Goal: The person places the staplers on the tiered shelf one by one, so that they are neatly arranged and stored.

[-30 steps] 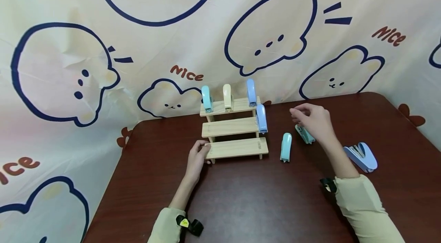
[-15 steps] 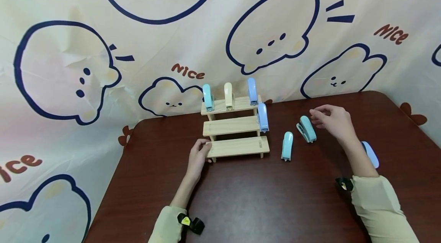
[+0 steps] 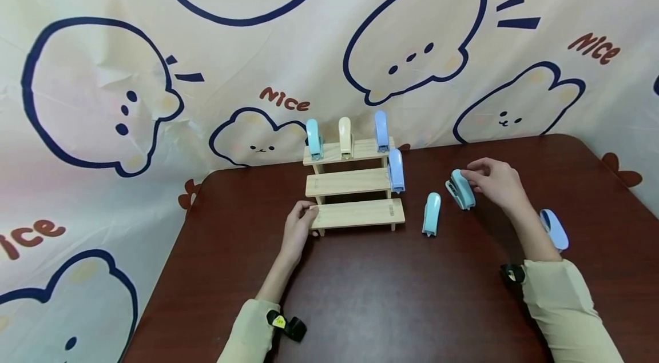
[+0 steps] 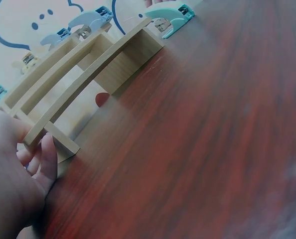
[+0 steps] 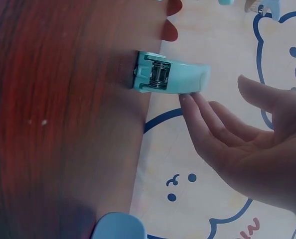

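Note:
My left hand (image 3: pixel 297 228) grips the left end of the lowest tier of a three-tier wooden display stand (image 3: pixel 357 214), thumb on top and fingers beneath in the left wrist view. Over on the right, fingertips of my right hand (image 3: pixel 496 180) touch the side of a teal stapler (image 3: pixel 461 190) standing on the table. In the right wrist view the fingers reach out nearly straight to that stapler (image 5: pixel 188 77), and the thumb is apart from it. A second teal stapler (image 3: pixel 431 214) stands between it and the stand.
On the top tier are a teal stapler (image 3: pixel 314 139), a cream stapler (image 3: pixel 345 137) and a blue stapler (image 3: pixel 381 131). Another blue stapler (image 3: pixel 396 170) sits at the middle tier's right end. A larger blue stapler (image 3: pixel 554 230) lies beside the right forearm. A patterned cloth (image 3: pixel 257 66) hangs behind the table.
My right hand has moved right from above the teal stapler, then back slightly to touch its right side. That stapler shows more upright than a second ago. The left hand keeps its grip.

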{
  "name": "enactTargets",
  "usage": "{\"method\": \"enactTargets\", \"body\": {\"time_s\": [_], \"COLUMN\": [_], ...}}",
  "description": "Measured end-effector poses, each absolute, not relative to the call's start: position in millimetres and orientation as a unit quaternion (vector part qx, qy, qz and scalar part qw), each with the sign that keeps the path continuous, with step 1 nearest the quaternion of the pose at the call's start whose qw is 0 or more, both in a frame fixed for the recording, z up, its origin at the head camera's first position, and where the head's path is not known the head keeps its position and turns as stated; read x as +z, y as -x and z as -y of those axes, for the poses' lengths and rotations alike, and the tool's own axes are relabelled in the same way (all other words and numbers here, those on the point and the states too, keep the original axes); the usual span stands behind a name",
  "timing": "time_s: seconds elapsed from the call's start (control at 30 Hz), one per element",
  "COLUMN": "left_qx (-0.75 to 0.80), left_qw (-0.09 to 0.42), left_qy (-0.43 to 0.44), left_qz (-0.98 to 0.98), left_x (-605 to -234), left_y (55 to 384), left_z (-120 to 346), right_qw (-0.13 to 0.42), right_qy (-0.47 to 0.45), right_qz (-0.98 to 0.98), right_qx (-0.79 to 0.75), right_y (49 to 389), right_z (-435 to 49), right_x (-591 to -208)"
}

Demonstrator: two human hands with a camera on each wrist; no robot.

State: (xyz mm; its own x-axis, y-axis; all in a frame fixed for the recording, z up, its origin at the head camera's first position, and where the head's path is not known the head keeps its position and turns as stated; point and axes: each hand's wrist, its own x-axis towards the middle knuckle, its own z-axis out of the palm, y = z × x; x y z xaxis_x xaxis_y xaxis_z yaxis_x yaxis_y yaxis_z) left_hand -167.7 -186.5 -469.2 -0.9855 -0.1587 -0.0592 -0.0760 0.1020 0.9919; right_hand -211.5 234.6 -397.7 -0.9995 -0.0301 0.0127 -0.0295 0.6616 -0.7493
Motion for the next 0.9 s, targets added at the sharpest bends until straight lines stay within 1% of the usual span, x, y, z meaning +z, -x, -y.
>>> {"method": "enactTargets", "body": {"time_s": [0.13,0.23,0.9], "left_qx": [-0.668,-0.666,-0.67], "left_qw": [0.039,0.042,0.036], "left_qy": [-0.08,-0.079,-0.074], "left_qz": [0.739,0.74,0.738], "left_x": [-469.7,-469.6,-470.5], "left_y": [167.8,167.6,168.1], "left_z": [185.8,185.3,186.3], "right_qw": [0.043,0.062,0.092], "right_qy": [0.029,0.041,0.057], "right_qz": [-0.919,-0.926,-0.931], "right_qx": [-0.392,-0.37,-0.348], "right_y": [215.3,217.4,218.4], "right_z": [-234.8,-233.8,-237.1], "right_x": [-400.2,-403.3,-410.0]}}
